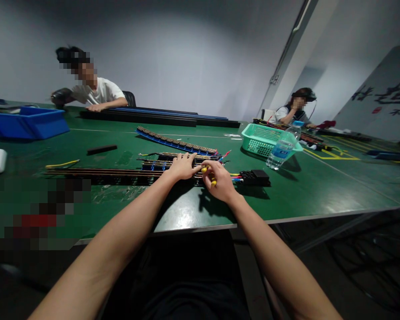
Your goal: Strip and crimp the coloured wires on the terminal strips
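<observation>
The right hand [219, 181] grips a yellow-handled tool [205, 170], its working end lost behind the fingers. The left hand [182, 167] rests, fingers spread, across slender, metal-lined strips [151, 165]; beyond, a clear plastic bottle [280, 151] partly hides a perforated basket [256, 142].

On the grey wall panel [397, 62] at the frame's far right I read a large black 起 [390, 93], a small 不 [394, 113] below it; other characters [362, 93] escape me. The bottle's [295, 129] blue label [280, 150], right of centre, I can't read.
</observation>
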A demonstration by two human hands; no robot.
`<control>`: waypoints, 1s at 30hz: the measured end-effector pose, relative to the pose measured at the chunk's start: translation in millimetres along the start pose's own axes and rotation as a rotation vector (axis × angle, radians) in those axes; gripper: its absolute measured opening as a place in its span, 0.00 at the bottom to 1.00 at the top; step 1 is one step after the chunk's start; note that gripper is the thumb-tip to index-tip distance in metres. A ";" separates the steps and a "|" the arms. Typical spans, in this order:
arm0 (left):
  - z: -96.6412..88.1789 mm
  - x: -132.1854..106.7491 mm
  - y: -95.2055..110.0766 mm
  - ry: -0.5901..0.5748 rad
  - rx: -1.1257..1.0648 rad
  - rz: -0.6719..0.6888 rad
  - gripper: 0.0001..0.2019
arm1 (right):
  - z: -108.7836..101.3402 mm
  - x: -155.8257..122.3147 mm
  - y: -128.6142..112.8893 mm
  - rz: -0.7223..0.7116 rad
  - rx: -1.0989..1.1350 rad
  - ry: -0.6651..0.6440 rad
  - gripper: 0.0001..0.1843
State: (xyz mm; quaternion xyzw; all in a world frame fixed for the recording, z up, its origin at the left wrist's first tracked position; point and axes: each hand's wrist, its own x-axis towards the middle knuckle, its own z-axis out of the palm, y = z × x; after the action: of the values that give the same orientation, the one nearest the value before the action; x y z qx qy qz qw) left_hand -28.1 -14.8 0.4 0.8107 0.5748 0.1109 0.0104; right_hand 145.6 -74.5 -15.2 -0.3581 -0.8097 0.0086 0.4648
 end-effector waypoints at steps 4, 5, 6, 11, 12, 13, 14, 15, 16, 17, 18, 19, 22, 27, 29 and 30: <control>0.7 2.6 -1.8 0.081 -0.018 0.166 0.23 | -4.8 4.5 -3.3 0.410 0.293 0.379 0.18; -0.2 2.9 -1.8 0.084 -0.023 0.208 0.20 | -7.6 6.6 -2.6 0.466 0.360 0.462 0.19; -1.2 3.1 -1.7 0.081 -0.032 0.241 0.19 | -10.8 9.4 -1.3 0.486 0.413 0.539 0.20; -5.3 2.8 -0.9 0.066 -0.071 0.299 0.20 | -24.6 32.5 10.8 0.386 0.513 0.715 0.23; -5.9 2.6 -0.5 0.068 -0.070 0.297 0.20 | -25.3 38.0 13.7 0.397 0.528 0.686 0.24; -6.5 2.4 0.0 0.070 -0.067 0.292 0.20 | -25.3 42.9 16.5 0.421 0.544 0.646 0.24; -7.0 2.2 0.6 0.071 -0.065 0.285 0.20 | -24.6 46.9 19.2 0.451 0.557 0.607 0.24; -7.5 2.1 1.1 0.070 -0.065 0.278 0.20 | -23.4 49.7 21.6 0.483 0.567 0.577 0.24; -7.8 2.1 1.6 0.068 -0.066 0.274 0.20 | -22.1 51.2 23.7 0.513 0.576 0.558 0.24; -7.9 2.3 1.9 0.069 -0.068 0.273 0.20 | -20.9 51.4 25.6 0.535 0.583 0.554 0.24; -7.8 2.6 2.0 0.071 -0.071 0.273 0.20 | -20.0 50.5 27.1 0.548 0.586 0.559 0.24; -7.5 2.9 2.0 0.075 -0.073 0.276 0.20 | -19.4 48.7 28.5 0.550 0.585 0.567 0.24; -5.6 4.2 1.7 0.086 -0.075 0.285 0.20 | -19.3 42.4 32.3 0.510 0.561 0.553 0.25; -3.1 5.2 1.9 0.094 -0.074 0.285 0.19 | -17.1 37.1 37.3 0.448 0.498 0.347 0.27; -2.7 5.4 2.2 0.097 -0.076 0.285 0.19 | -15.4 35.3 36.4 0.405 0.466 0.262 0.25; -2.6 5.5 2.3 0.096 -0.076 0.286 0.19 | -14.8 34.2 35.1 0.380 0.446 0.227 0.24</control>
State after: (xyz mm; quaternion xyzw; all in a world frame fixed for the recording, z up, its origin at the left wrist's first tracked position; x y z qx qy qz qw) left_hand -24.7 -10.7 4.2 0.8770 0.4488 0.1714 -0.0022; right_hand 166.3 -33.0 6.6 -0.3910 -0.6493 0.2326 0.6094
